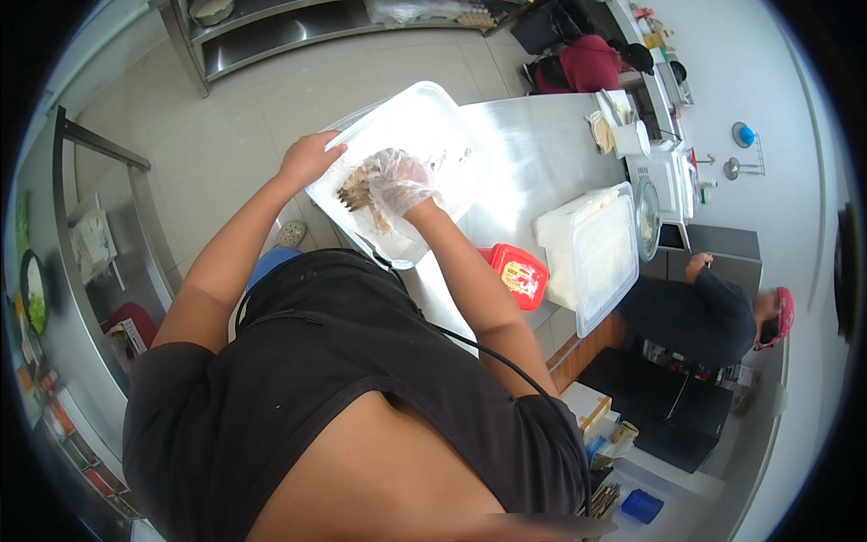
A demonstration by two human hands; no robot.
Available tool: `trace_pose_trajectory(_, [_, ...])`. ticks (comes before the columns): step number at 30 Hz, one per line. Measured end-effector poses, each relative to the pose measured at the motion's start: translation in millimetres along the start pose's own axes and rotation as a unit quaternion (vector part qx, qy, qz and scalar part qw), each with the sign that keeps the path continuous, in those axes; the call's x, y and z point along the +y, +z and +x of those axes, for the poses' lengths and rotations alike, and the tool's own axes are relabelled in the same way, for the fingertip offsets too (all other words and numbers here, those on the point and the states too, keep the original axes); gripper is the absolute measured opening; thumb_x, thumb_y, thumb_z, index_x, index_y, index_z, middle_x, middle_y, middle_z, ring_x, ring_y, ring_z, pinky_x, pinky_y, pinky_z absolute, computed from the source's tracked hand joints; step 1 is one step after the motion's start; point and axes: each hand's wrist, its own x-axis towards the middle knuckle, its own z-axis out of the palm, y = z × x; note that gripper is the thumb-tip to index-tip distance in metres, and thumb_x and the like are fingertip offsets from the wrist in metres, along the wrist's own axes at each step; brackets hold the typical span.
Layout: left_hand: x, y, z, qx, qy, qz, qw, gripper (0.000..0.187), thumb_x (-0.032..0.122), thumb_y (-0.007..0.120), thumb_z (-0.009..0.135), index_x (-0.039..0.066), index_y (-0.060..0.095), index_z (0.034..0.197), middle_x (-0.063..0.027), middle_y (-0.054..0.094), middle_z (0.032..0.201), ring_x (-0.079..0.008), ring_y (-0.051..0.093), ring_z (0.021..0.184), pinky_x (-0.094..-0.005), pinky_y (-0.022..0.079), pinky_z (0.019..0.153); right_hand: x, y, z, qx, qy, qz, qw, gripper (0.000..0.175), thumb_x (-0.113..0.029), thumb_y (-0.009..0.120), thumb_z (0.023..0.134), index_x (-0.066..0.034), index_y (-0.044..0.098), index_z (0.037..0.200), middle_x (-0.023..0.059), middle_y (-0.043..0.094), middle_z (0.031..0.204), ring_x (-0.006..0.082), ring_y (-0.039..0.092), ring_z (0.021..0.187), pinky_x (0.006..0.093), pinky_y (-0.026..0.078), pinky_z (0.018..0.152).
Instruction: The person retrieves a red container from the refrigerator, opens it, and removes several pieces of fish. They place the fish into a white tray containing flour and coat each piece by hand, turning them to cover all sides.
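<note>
A white plastic tub (427,108) is before me at the near left corner of a stainless-steel table (555,135). My left hand (313,159) grips its left rim, thumb on the inner side. Inside the tub is my right hand (404,181), in a loose clear plastic glove. It is closed around a clump of brown food (355,190), whose darker ends stick out to the left. The glove's folds partly hide the fingers. Brown smears and dark crumbs mark the tub's floor.
Right of the tub are a red plastic container (520,276) bearing writing and a large translucent bin (589,251) with pale contents. A white container (631,139) stands at the far end. One person (691,318) is at the right, another (586,64) beyond the table. Steel shelving (284,40) stands opposite.
</note>
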Motion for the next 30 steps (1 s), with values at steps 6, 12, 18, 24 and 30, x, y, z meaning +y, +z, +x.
trace_pose_trajectory(6, [2, -2, -1, 0.001, 0.001, -0.009, 1.0, 0.036, 0.033, 0.055, 0.083, 0.007, 0.061, 0.108, -0.0175, 0.064, 0.095, -0.03, 0.062, 0.085, -0.0357, 0.046, 0.077, 22, 10, 8, 0.074, -0.09, 0.025, 0.993, 0.028, -0.028, 0.051, 0.081, -0.0071, 0.062, 0.097, 0.0133, 0.062, 0.099, 0.0282, 0.059, 0.091, 0.0373, 0.043, 0.084])
trace_pose_trajectory(12, [0, -2, 0, 0.005, 0.01, 0.003, 1.0, 0.035, 0.032, 0.055, 0.084, 0.008, 0.062, 0.108, -0.0167, 0.064, 0.096, -0.03, 0.061, 0.086, -0.0359, 0.046, 0.077, 77, 29, 8, -0.007, 0.108, 0.297, 0.949, 0.034, -0.026, 0.067, 0.076, -0.0022, 0.062, 0.099, 0.0126, 0.063, 0.09, 0.0196, 0.059, 0.079, 0.0318, 0.048, 0.071])
trace_pose_trajectory(18, [0, 0, 1, -0.007, -0.012, -0.008, 1.0, 0.034, 0.031, 0.054, 0.084, 0.009, 0.062, 0.107, -0.0161, 0.064, 0.094, -0.0293, 0.062, 0.084, -0.0361, 0.046, 0.076, 98, 0, 10, 0.004, 0.148, 0.264, 0.953, 0.026, -0.018, 0.066, 0.077, -0.0023, 0.062, 0.098, 0.007, 0.062, 0.083, 0.0137, 0.057, 0.07, 0.0285, 0.049, 0.059])
trace_pose_trajectory(24, [1, -1, 1, 0.007, -0.002, 0.006, 1.0, 0.034, 0.031, 0.054, 0.084, 0.009, 0.062, 0.107, -0.0159, 0.064, 0.094, -0.0288, 0.062, 0.083, -0.036, 0.047, 0.077, 69, -39, 12, 0.108, 0.253, 0.547, 0.791, 0.032, -0.019, 0.061, 0.08, 0.0002, 0.058, 0.105, 0.0141, 0.062, 0.092, 0.0229, 0.059, 0.08, 0.0322, 0.048, 0.074])
trace_pose_trajectory(30, [3, -3, 0, 0.001, 0.003, -0.005, 1.0, 0.033, 0.031, 0.055, 0.084, 0.008, 0.062, 0.107, -0.0155, 0.065, 0.094, -0.0281, 0.062, 0.083, -0.0356, 0.047, 0.076, 51, -23, 27, -0.078, 0.07, -0.094, 0.99, 0.065, -0.034, 0.055, 0.076, -0.0122, 0.037, 0.134, 0.019, 0.037, 0.135, 0.0331, 0.035, 0.125, 0.0392, 0.029, 0.103])
